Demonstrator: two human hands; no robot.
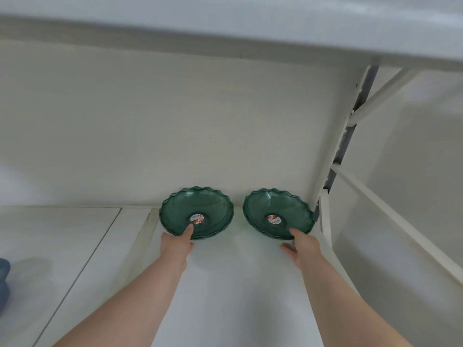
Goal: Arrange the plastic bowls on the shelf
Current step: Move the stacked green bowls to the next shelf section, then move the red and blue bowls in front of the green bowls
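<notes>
Two small stacks of dark green, scallop-edged plastic bowls stand side by side at the back of the white shelf (238, 284), against the back panel. Each top bowl has a round red-and-white sticker in its middle. My left hand (176, 245) grips the near rim of the left bowl stack (196, 212), thumb inside the bowl. My right hand (302, 246) grips the near rim of the right bowl stack (278, 213), with the thumb over the rim and one finger spread on the shelf.
A white shelf board (250, 26) hangs overhead. A slotted upright post (335, 156) and bracket bars stand just right of the right stack. A blue object (3, 284) shows at the left edge. A lower white surface (50, 246) lies to the left.
</notes>
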